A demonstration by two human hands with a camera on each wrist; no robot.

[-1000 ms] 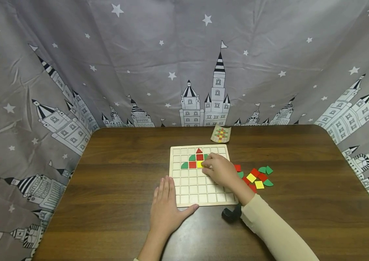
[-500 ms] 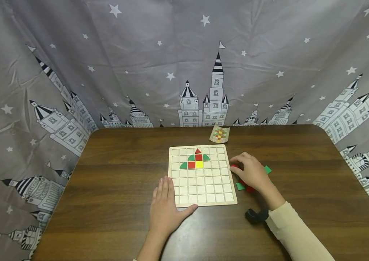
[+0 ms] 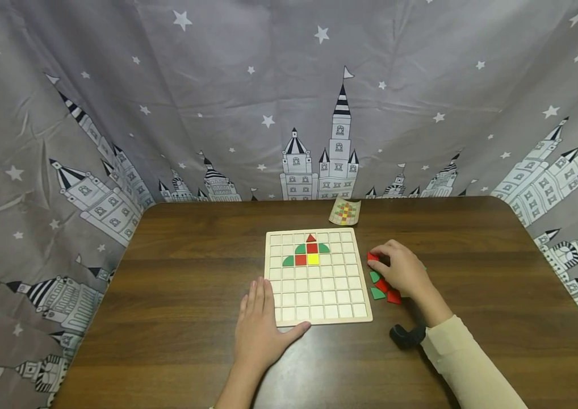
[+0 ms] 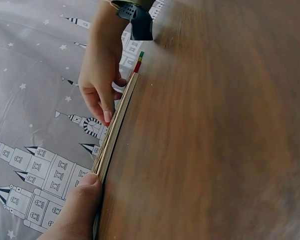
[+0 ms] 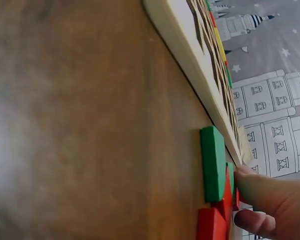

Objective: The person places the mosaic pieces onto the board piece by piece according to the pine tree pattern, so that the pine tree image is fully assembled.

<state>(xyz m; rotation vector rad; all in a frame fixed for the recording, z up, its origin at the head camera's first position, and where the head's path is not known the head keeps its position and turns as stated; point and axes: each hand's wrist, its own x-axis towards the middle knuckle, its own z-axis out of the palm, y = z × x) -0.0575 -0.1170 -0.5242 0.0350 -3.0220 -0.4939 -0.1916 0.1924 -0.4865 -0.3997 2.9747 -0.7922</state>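
A square wooden grid board (image 3: 322,311) holds a few pieces in its upper cells: a red triangle (image 3: 311,238), red squares (image 3: 311,248), green quarter-rounds (image 3: 288,261) and a yellow square (image 3: 313,259). My left hand (image 3: 259,335) lies along the board's lower left corner, fingers straight, thumb (image 4: 85,195) at the front edge. Right of the board, my right hand (image 3: 402,270) pinches a red square block (image 3: 372,257) between thumb and fingers. Green blocks (image 5: 212,162) and red blocks (image 3: 393,296) lie just below that hand, which hides others.
A small pattern card (image 3: 345,211) with a coloured design lies behind the board, near the table's back edge. A grey curtain (image 3: 217,85) printed with castles and stars hangs behind the wooden table (image 3: 181,272). A black band (image 3: 406,336) sits at the right wrist.
My right hand has left the yellow square in the board and moved right to the loose blocks, where it pinches a red square block. My left hand has stayed in place.
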